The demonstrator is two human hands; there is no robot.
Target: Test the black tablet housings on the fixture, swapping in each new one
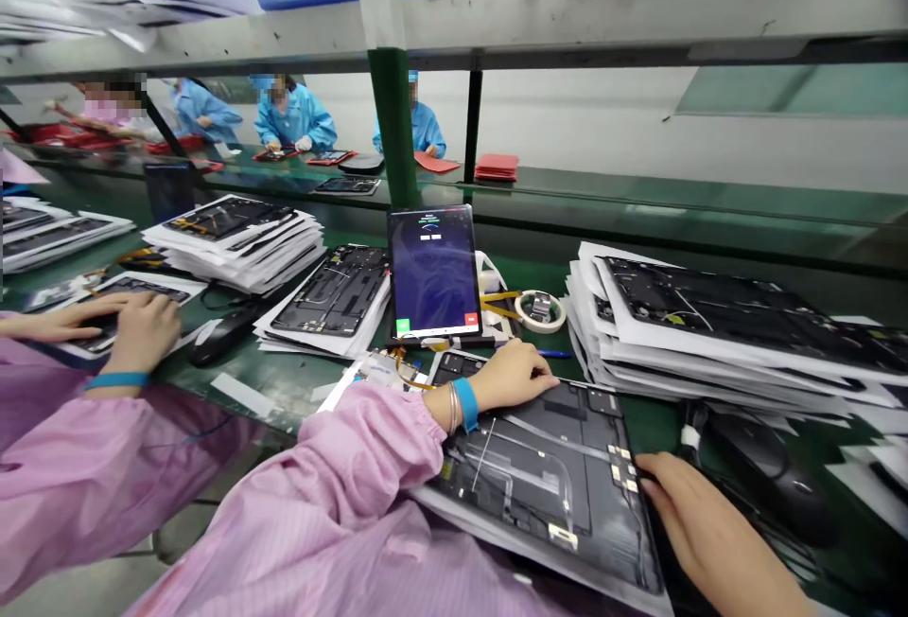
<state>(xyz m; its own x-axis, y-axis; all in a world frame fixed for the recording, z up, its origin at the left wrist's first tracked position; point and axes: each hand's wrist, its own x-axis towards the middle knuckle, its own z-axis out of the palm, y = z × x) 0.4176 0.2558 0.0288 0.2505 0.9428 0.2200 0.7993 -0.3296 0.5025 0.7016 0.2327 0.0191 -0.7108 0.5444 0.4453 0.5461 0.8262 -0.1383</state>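
Note:
A dark tablet housing (539,480) with ribbon cables and metal contacts inside lies tilted in front of me, with a white sheet under it. My left hand (515,376) reaches across its upper edge, fingers bent together with the tips at that edge; what is under them is hidden. A blue wristband (466,404) is around that wrist. At the housing's right side, my right hand (688,513) grips the edge, thumb and fingers close together. Behind my left hand stands an upright tablet (435,272) with its screen lit, showing green and red squares.
Housings interleaved with white sheets form a right stack (724,324) and a left stack (237,238). A tape roll (540,311) lies behind my left hand. Mice (770,470) sit on the bench. A co-worker's hands (134,328) work at left. A shelf (602,21) crosses overhead.

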